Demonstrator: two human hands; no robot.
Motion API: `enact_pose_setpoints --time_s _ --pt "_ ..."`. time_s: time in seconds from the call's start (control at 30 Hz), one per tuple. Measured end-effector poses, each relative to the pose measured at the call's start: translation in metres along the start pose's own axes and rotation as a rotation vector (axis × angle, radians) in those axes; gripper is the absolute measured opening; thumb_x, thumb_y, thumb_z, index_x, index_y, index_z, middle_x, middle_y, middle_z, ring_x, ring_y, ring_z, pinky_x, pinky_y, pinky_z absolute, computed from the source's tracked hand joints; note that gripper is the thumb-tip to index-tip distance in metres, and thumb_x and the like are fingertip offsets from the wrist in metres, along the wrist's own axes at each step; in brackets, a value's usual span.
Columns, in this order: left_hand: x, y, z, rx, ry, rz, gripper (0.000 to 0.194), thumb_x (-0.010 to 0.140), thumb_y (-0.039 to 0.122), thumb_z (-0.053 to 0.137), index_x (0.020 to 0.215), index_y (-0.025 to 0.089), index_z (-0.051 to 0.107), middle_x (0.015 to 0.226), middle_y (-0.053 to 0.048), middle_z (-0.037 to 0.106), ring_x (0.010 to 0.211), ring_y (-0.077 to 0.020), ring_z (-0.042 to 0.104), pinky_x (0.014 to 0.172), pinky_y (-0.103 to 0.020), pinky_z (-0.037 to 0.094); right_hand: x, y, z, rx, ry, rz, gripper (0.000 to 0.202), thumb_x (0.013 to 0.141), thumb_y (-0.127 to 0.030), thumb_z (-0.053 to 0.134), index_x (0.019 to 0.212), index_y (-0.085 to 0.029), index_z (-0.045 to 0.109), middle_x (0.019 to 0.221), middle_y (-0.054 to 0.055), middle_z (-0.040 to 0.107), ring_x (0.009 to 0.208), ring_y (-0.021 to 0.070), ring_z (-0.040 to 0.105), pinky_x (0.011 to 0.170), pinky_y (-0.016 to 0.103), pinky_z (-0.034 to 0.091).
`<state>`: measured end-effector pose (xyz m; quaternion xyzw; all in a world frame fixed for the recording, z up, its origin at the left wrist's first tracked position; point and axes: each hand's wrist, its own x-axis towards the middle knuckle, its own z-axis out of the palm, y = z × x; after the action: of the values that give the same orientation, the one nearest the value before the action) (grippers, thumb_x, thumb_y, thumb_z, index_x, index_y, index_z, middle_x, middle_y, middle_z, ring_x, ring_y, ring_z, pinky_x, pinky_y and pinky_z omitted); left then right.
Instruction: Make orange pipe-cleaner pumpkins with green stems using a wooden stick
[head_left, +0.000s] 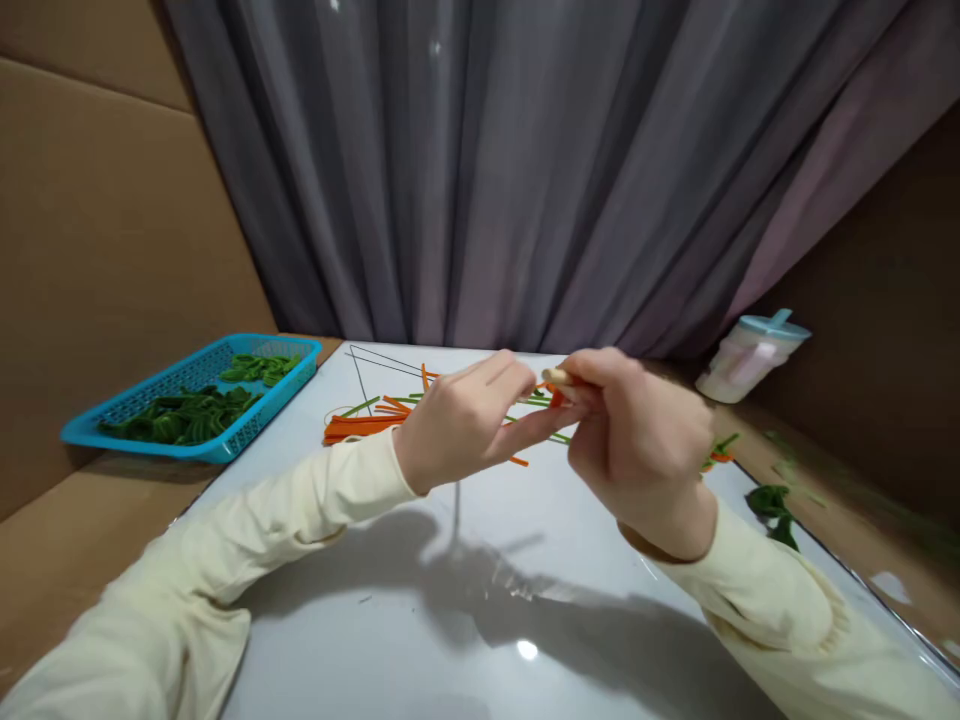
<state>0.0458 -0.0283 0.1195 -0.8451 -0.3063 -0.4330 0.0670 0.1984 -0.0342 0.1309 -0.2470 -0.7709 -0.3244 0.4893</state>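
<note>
Both my hands meet above the middle of the white table. My right hand (645, 440) is closed around a pale wooden stick (553, 377), whose round end pokes out past the thumb and forefinger. A short bit of orange pipe cleaner (556, 397) shows just under the stick, between the two hands. Curled toward it is my left hand (465, 420), its thumb reaching to the right fingertips; what its fingers pinch is hidden. Behind my left wrist lies a bundle of orange pipe cleaners (360, 428). Green pipe cleaners (561, 438) lie partly covered behind the hands.
At the left, a blue plastic basket (225, 445) holds dark green coils (180, 415) and lighter green ones (259, 369). Thin dark wires (382, 358) lie at the table's back. A lidded cup (752, 357) stands back right; dark green leaf-like pieces (772, 508) lie at the right edge.
</note>
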Motion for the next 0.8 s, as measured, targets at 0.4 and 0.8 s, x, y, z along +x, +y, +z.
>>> enact_pose_setpoints --time_s 0.4,0.8 --pt "0.021 0.006 0.002 -0.303 0.177 -0.225 0.047 0.094 0.037 0.032 0.052 0.018 0.039 0.048 0.004 0.040 0.045 -0.0077 0.040 0.050 -0.023 0.033 0.007 0.011 0.009 -0.068 -0.075 -0.039 0.020 0.086 -0.007 0.033 0.079 -0.016 0.050 0.059 0.001 0.054 0.049 0.0130 0.048 0.050 0.025 0.031" --pt "0.000 -0.023 0.034 -0.285 0.096 -0.419 0.037 0.095 0.035 0.030 0.067 0.019 0.048 0.052 0.004 0.050 0.050 -0.0099 0.050 0.059 -0.022 0.039 -0.014 0.025 0.030 0.069 -0.493 0.115 0.017 0.085 -0.003 0.043 0.090 -0.017 0.052 0.078 0.002 0.066 0.069 0.0150 0.060 0.055 0.024 0.031"
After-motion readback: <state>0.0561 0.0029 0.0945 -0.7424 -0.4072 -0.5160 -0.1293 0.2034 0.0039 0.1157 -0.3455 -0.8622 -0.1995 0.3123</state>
